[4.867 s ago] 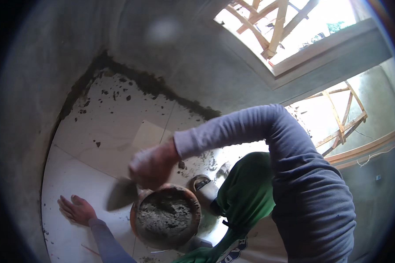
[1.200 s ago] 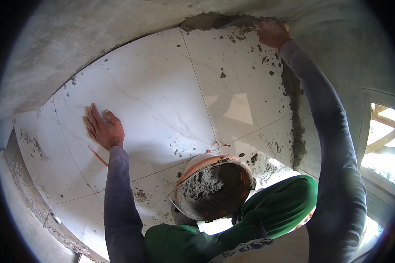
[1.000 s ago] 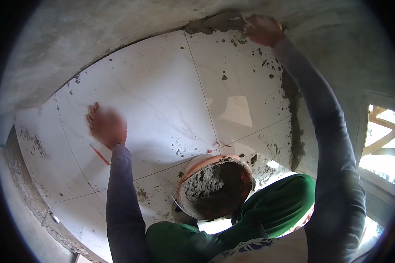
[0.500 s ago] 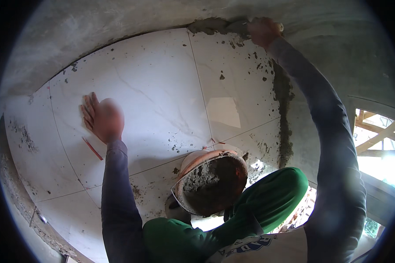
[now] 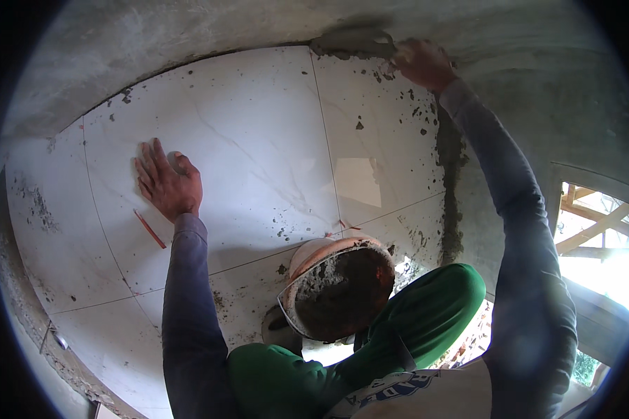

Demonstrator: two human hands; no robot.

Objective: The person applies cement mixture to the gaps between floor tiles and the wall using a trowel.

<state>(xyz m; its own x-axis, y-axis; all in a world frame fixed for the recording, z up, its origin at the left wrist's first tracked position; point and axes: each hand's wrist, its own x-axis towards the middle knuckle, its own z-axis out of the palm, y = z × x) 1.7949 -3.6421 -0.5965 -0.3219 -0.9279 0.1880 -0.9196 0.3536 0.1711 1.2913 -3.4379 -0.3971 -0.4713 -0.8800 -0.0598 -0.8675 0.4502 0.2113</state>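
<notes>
1. Nearest to us are the green trousers [image 5: 433, 314], with the legs folded close behind the bucket [image 5: 313, 253]. The bucket leans a little toward the person; its wire handle [image 5: 282, 306] hangs down on the left. Inside, we see grey mortar on the wall, but the depth is too dark to tell.
2. Farther and to the left, a red stick [image 5: 149, 229] lies on the white tiles [image 5: 251, 112], just beside the left sleeve.
3. Beyond it, the left hand [image 5: 168, 183] rests on the tile, palm down. Its fingers are lightly spread, the thumb is apart, and it holds nothing.
4. Farthest, the right hand [image 5: 425, 64] is at the wall edge. Its fingers are curled around the handle of the trowel [image 5: 367, 44]; how tightly, we cannot tell. The blade lies over the far mortar strip [image 5: 325, 46], where wall and tile meet.
5. In our judgement, the left palm could slip on loose crumbs, because the body seems to lean forward. A knee could tip the bucket, since it is so near. A tilted blade could scratch the tile.
6. We count two hands, one trowel, one bucket, one red stick and two mortar strips, the second [image 5: 451, 209] along the right wall. The crumbs are too many to count.
</notes>
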